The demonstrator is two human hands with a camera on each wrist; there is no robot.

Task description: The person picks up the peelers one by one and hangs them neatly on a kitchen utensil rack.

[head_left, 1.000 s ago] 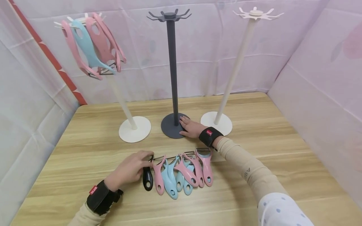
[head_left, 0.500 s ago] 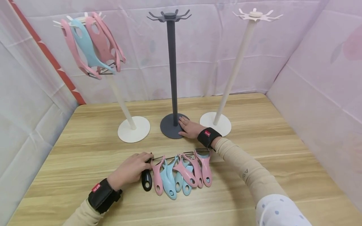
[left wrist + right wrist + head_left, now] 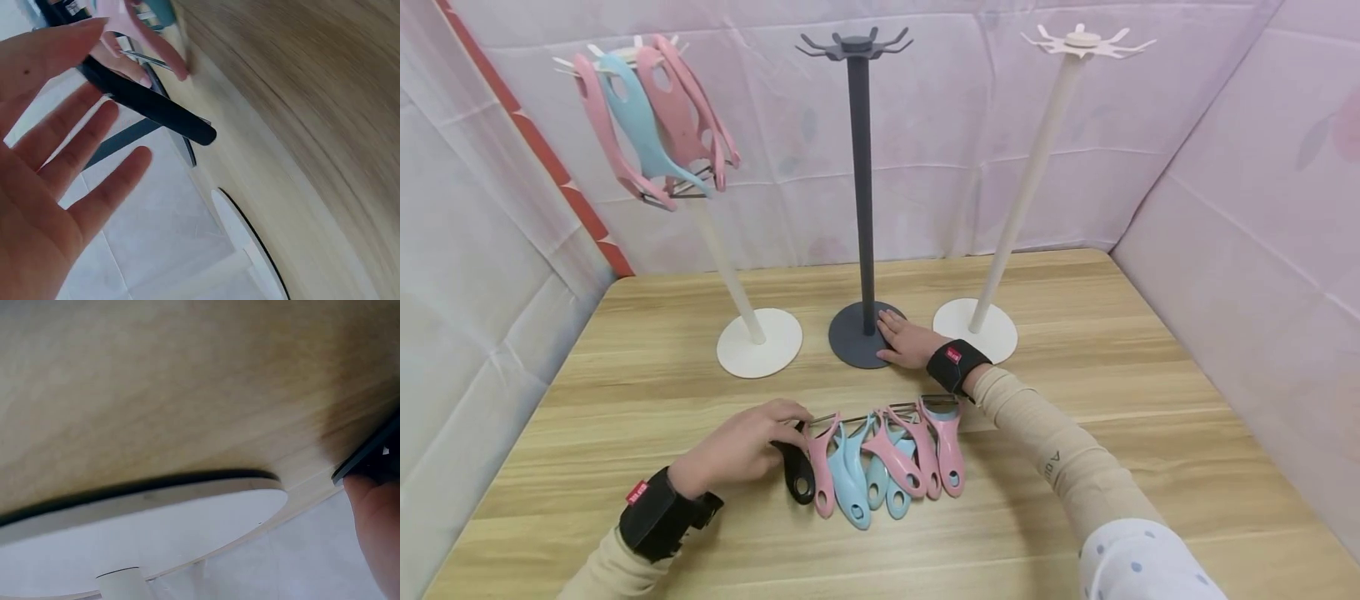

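Note:
My left hand (image 3: 788,430) pinches the head end of a black peeler (image 3: 797,476) between thumb and forefinger. The peeler lies tilted at the left end of a row of pink and blue peelers (image 3: 883,458) on the wooden table (image 3: 1112,367). In the left wrist view the black peeler (image 3: 156,111) crosses my fingertips while the other fingers (image 3: 94,150) spread loosely. My right hand (image 3: 901,335) lies flat on the round base (image 3: 850,343) of the dark grey hook stand (image 3: 862,183). The right wrist view shows a fingertip (image 3: 375,525) against the dark base edge (image 3: 369,456).
A white stand (image 3: 733,283) at the back left carries several pink and blue peelers (image 3: 651,117) on its hooks. Another white stand (image 3: 1030,175) with bare hooks is at the right, its base (image 3: 144,537) close to my right wrist. Pink cloth walls enclose the table.
My left hand has drawn back slightly to the left, and the black peeler's handle has swung from straight to tilted. The right hand has stayed on the grey base.

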